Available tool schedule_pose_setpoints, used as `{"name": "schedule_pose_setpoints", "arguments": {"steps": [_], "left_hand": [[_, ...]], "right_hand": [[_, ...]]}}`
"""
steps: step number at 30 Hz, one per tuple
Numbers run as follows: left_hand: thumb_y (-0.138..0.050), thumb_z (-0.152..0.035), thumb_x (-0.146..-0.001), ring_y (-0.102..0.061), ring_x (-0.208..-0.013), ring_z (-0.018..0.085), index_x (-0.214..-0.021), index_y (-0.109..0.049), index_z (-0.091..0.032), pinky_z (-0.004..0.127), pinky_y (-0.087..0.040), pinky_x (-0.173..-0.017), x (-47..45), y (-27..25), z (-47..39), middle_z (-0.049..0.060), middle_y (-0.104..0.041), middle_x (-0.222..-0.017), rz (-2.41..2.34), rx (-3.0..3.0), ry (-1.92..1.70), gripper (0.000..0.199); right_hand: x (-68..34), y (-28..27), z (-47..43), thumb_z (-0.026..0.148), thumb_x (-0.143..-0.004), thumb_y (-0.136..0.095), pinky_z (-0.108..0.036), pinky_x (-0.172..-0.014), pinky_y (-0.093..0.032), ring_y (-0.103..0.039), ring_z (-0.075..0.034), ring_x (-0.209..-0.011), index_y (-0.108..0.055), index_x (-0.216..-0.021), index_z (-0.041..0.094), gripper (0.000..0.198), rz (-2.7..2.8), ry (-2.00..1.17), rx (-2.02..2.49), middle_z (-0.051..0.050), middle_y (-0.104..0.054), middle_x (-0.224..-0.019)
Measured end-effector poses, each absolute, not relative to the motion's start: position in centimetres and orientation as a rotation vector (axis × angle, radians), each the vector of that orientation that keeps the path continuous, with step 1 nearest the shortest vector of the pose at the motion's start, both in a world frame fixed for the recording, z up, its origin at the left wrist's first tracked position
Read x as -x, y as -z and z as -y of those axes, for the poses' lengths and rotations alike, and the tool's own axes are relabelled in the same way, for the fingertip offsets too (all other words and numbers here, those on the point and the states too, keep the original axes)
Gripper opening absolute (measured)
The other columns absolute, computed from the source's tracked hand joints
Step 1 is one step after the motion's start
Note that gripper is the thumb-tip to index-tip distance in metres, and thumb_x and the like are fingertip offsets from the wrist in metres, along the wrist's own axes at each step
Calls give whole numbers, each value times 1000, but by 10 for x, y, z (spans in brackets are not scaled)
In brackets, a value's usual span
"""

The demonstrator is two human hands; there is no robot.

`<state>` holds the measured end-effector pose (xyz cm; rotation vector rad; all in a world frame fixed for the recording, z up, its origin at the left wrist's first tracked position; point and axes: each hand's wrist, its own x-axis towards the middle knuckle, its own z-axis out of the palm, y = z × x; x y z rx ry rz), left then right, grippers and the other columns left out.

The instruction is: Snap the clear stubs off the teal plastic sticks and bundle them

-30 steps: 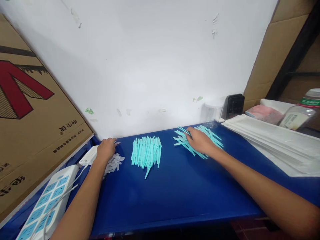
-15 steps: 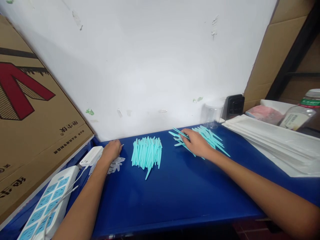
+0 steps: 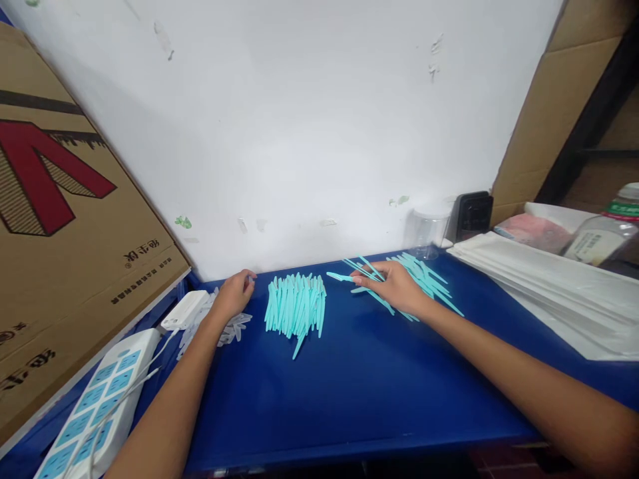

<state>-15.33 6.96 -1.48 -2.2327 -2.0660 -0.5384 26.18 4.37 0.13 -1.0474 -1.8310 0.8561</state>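
My right hand [image 3: 397, 287] pinches a slim turquoise eyebrow razor [image 3: 339, 276], its end pointing left. Several more thin turquoise sticks stand out by those fingers; whether all are held I cannot tell. Behind and under that hand lies a loose pile of razors [image 3: 424, 276]. My left hand [image 3: 235, 294] is closed at the fingertips around a small clear plastic cap [image 3: 250, 280], partly hidden. Below it lies a heap of clear caps [image 3: 234, 328], partly covered by the forearm. Between the hands, a dense row of turquoise razors [image 3: 294, 306] rests on the blue table [image 3: 349, 392].
At the left are a white power strip [image 3: 94, 406] with cables, a white box-shaped device [image 3: 184, 309] and a large carton [image 3: 74, 266]. A clear jar [image 3: 429, 233], a black object [image 3: 472, 214], white plastic sheets [image 3: 549, 286] and a bottle [image 3: 604, 229] stand or lie right.
My left hand has lifted slightly and shifted right from the caps, fingertips now showing. My right hand has turned, bringing one razor out leftward toward the middle row.
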Motion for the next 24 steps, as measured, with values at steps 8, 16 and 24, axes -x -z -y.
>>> {"name": "schedule_pose_setpoints", "arguments": {"steps": [8,16,24], "left_hand": [[-73,-52,-85,-74,-91,25,-113,-71,-13,34,-57,-80,81,-3,-45,16,-79,-105,2025,2659,1771,48],[-83,-46,-78,-76,-85,25,-103,-78,-16,34,-57,-76,40,4,-27,12,-81,-93,2051,2712,1978,39],[-86,-42,-76,-75,-82,23,-100,-78,-15,32,-58,-75,36,8,-25,11,-81,-92,2039,2748,2015,37]], "right_hand": [[-258,-9,-37,42,-91,-66,-35,-83,-53,-72,-25,-93,-79,-102,18,30,1797,-890,1062,-6,-80,-97],[-255,-1,-35,51,-90,-66,-32,-66,-44,-62,-21,-75,-82,-96,22,33,1893,-816,966,-3,-77,-84],[-251,-3,-30,53,-89,-67,-29,-59,-30,-46,-16,-64,-83,-93,23,34,1934,-805,961,0,-67,-70]]}}
